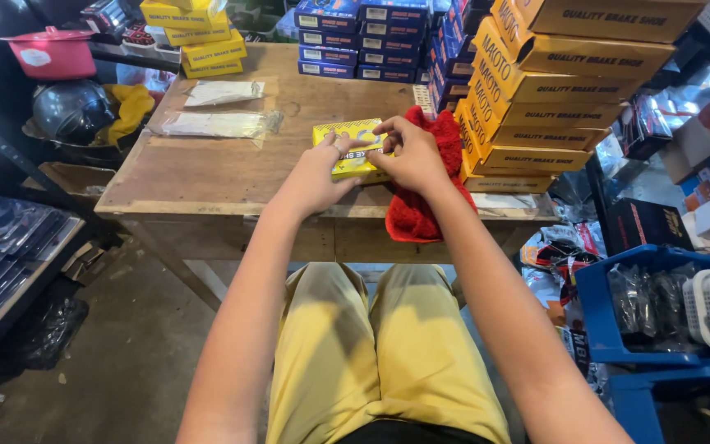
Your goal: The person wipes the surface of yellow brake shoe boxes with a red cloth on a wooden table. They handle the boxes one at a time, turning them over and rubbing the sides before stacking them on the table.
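A small yellow box is gripped by both hands on the table.
The left hand is curled around its near edge; the right hand pinches its right end, beside a red cloth.

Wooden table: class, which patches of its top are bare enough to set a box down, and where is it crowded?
Bare: the wooden table between the clear plastic bags and its front edge, and between them and the small yellow box. Crowded: the back edge and right side, with blue boxes and stacked yellow boxes.
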